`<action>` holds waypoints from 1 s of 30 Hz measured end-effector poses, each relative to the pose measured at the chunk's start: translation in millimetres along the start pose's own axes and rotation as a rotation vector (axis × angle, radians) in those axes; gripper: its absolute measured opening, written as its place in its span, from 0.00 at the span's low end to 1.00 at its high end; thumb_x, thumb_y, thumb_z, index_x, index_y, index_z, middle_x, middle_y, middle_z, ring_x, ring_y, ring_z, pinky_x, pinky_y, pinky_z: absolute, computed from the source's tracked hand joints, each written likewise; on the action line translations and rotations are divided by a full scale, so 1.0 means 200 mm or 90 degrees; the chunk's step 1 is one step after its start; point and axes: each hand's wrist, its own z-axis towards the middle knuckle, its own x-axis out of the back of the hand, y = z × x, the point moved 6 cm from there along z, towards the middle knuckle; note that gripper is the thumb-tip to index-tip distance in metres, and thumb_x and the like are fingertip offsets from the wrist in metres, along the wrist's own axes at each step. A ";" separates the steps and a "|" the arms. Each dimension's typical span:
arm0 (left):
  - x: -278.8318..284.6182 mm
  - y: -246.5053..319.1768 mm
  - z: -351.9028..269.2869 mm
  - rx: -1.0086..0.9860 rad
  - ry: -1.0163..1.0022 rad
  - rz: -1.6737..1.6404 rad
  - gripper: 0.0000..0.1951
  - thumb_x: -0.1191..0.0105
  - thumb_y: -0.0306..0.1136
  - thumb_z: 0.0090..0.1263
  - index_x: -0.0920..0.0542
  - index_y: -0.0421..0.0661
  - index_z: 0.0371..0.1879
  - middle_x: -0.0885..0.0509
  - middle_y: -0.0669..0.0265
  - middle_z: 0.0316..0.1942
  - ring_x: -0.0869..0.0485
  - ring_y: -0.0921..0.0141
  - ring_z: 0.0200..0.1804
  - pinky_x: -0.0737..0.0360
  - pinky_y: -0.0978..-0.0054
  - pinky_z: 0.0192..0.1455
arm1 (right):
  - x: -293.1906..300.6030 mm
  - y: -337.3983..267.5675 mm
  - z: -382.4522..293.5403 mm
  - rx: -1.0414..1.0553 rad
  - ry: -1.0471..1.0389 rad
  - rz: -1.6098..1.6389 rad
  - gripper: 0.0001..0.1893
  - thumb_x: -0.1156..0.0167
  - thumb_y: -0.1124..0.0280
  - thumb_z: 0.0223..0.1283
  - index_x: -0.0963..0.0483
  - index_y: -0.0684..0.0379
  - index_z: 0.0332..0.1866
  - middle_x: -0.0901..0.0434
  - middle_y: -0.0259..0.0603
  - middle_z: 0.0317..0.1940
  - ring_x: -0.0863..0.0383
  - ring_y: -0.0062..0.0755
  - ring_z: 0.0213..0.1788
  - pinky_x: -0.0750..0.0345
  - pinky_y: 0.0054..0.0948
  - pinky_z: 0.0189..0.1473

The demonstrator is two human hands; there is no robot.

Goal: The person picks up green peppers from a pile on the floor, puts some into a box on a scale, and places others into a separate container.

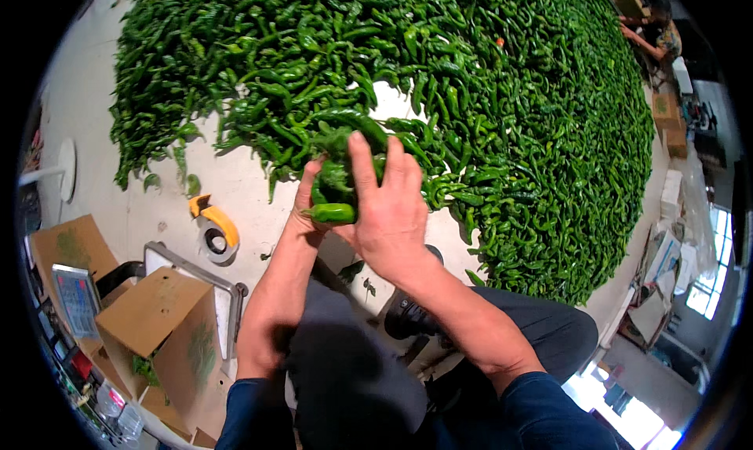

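Observation:
My left hand (304, 198) cups a bunch of green chili peppers (333, 213) from the left, its fingers mostly hidden behind them. From the right, my right hand (391, 214) closes over the same bunch, fingers spread across its top. One pepper lies crosswise at the near side of the bunch, between both hands. Just beyond, a wide spread of loose green chili peppers (529, 138) covers much of the pale floor (253, 182). A small red piece (499, 42) shows among the green.
On the left lie a yellow tape dispenser (226, 223) and an open cardboard box (156, 306) with greens inside, by a metal-framed platform (236, 314) and a display panel (76, 297). Another person (667, 44) reaches toward the far right edge of the peppers, near cardboard boxes (666, 110).

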 end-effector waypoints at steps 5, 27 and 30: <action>-0.46 0.35 -0.23 -0.122 -0.001 0.115 0.25 0.47 0.48 0.73 0.26 0.46 0.63 0.17 0.60 0.56 0.15 0.65 0.54 0.15 0.64 0.56 | 0.27 -0.31 0.05 0.143 0.082 0.109 0.57 0.20 0.61 0.33 0.42 0.50 0.76 0.41 0.68 0.66 0.30 0.64 0.57 0.22 0.49 0.51; -0.85 1.24 -2.97 -0.539 0.823 0.981 0.29 0.38 0.41 0.68 0.29 0.43 0.66 0.19 0.55 0.57 0.19 0.62 0.59 0.23 0.64 0.62 | -0.10 -2.37 -0.49 0.849 -0.206 0.405 0.53 0.25 0.42 0.41 0.39 0.61 0.71 0.23 0.55 0.53 0.24 0.53 0.53 0.29 0.45 0.60; -0.67 1.17 -3.02 -0.206 0.856 1.147 0.34 0.35 0.45 0.63 0.29 0.52 0.69 0.18 0.50 0.55 0.19 0.59 0.58 0.26 0.64 0.62 | -0.28 -2.20 -0.36 0.854 -0.239 0.224 0.36 0.29 0.46 0.52 0.25 0.63 0.59 0.18 0.52 0.46 0.22 0.51 0.56 0.30 0.42 0.61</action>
